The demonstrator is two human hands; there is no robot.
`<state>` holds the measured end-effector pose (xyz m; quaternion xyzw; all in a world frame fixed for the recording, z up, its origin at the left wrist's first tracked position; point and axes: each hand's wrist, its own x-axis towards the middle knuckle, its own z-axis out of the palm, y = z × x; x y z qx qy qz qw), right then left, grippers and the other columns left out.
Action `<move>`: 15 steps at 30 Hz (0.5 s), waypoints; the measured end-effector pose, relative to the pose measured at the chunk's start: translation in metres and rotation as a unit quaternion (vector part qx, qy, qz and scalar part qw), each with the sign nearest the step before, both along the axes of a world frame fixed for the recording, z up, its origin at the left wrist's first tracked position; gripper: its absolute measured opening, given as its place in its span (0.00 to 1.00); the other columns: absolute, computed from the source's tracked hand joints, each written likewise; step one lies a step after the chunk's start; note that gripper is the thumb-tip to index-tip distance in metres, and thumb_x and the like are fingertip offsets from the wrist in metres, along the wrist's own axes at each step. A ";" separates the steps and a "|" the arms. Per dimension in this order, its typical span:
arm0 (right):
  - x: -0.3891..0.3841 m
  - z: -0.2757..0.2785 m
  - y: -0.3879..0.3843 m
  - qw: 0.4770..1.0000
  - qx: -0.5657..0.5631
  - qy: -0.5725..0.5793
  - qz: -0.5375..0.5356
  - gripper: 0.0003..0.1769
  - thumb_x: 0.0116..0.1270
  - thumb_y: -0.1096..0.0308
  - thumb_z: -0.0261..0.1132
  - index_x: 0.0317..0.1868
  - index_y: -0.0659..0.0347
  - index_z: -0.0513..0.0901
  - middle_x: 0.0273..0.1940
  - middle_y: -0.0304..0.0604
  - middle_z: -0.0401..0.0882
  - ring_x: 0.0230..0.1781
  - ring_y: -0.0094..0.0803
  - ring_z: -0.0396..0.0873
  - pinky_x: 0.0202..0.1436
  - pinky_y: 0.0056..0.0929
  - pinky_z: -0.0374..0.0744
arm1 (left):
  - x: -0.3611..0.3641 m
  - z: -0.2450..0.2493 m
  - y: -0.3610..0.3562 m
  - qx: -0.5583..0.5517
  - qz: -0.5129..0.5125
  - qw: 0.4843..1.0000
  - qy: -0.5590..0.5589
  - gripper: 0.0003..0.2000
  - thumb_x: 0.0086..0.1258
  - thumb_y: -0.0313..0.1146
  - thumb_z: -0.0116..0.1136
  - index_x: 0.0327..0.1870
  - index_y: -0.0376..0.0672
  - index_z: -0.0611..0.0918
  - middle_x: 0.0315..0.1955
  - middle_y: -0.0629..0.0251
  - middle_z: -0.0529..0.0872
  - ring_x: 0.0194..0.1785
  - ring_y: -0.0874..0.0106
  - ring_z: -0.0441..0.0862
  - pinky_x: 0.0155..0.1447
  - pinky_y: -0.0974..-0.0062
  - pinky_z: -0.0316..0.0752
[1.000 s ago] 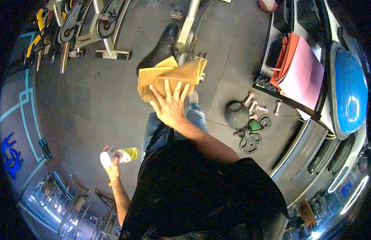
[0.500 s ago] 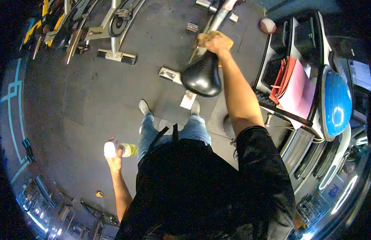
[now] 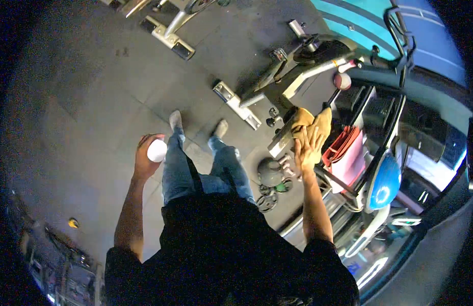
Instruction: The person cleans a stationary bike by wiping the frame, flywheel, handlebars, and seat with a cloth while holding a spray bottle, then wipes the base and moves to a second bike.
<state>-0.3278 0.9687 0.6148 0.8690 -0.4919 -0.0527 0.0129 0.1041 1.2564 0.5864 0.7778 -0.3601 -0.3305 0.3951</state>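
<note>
On the left, my left hand is wrapped around a bottle, and its round white top faces up at me. The bottle's body is mostly hidden below. To the right, my right hand lies over a yellow-tan cloth, fingers stretched along it and pressing it down at the seat end of an exercise bike. The cloth and hand cover the black saddle, so it hardly shows. A metal bar end of the bike sticks out beside the cloth.
A rack with folded red and pink mats, a blue balance dome and a ball stands at right. A kettlebell and weight plates lie on the floor near my legs. Another bike's foot is at the top.
My view and body have turned relative to the bike. My right hand has gone from a bunched grip on the cloth ahead of the saddle to lying over it. The bottle is now seen from above.
</note>
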 end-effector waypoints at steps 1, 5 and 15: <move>0.004 0.009 -0.016 0.999 0.043 0.022 -0.015 0.31 0.69 0.46 0.55 0.72 0.39 0.66 0.76 0.59 0.47 0.73 0.73 0.43 0.76 0.59 0.46 | 0.000 -0.007 -0.003 -0.015 -0.022 1.000 0.000 0.22 0.46 0.17 0.65 0.47 0.44 0.82 0.42 0.60 0.84 0.49 0.59 0.78 0.56 0.65 0.72; -0.016 -0.041 -0.116 0.958 0.102 0.268 0.004 0.36 0.62 0.43 0.59 0.71 0.37 0.67 0.77 0.56 0.46 0.74 0.74 0.34 0.68 0.79 0.39 | -0.018 -0.035 -0.010 -0.044 -0.024 0.997 0.066 0.24 0.44 0.17 0.65 0.47 0.46 0.82 0.41 0.60 0.83 0.50 0.59 0.77 0.57 0.65 0.71; -0.072 -0.309 -0.238 0.900 0.337 0.255 -0.107 0.25 0.67 0.46 0.55 0.57 0.52 0.78 0.54 0.54 0.80 0.56 0.52 0.78 0.61 0.43 0.75 | -0.055 -0.066 -0.026 -0.030 -0.006 0.995 0.099 0.24 0.44 0.19 0.67 0.47 0.45 0.81 0.43 0.61 0.84 0.49 0.58 0.79 0.56 0.63 0.72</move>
